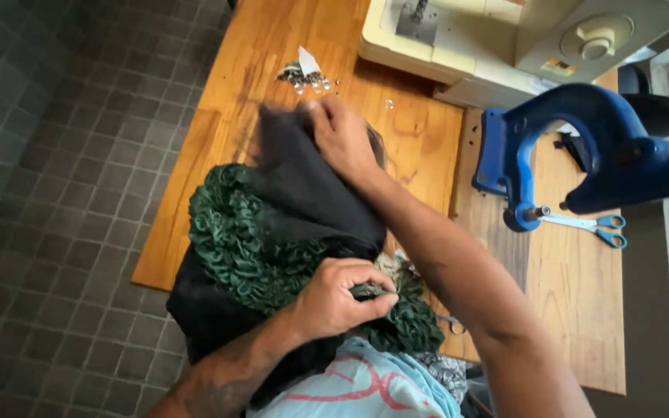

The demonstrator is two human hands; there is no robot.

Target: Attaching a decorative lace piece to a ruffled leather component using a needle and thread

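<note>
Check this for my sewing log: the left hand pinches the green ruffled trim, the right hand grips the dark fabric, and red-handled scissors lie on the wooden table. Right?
Not quite. The head view shows the scissors have blue handles, not red. The left hand does pinch the green ruffled trim, the right hand grips the dark fabric, on the wooden table.

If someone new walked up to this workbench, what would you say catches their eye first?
Probably the dark green ruffled fabric bunched with black cloth at the near edge of the wooden table, pinched by the left hand and the right hand. Next, the big blue press tool on the right, with blue-handled scissors beneath it.
</note>
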